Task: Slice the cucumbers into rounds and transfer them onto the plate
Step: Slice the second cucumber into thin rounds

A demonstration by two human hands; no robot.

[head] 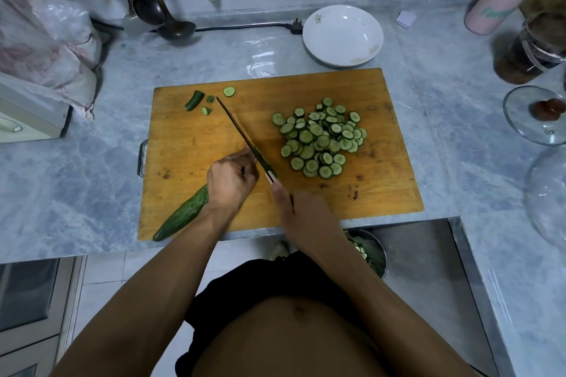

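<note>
We see dark green cucumber [183, 216], pale green slices [321, 138], an orange-brown board [382, 187], a white plate [343, 35], and a grey marbled counter [92, 177].

Both forearms are bare from the hands back to the near edge of the view, with no sleeves, watch or bracelet on either wrist. The left hand [231, 177] wears a thin, pale ring on one finger, seen as a narrow band near the knuckle. The right hand [301, 211] shows no ring on its visible side. Behind the hands, the torso is uncovered at the belly, and dark, black clothing sits at the waist, bunched in soft folds between the two arms.
</note>
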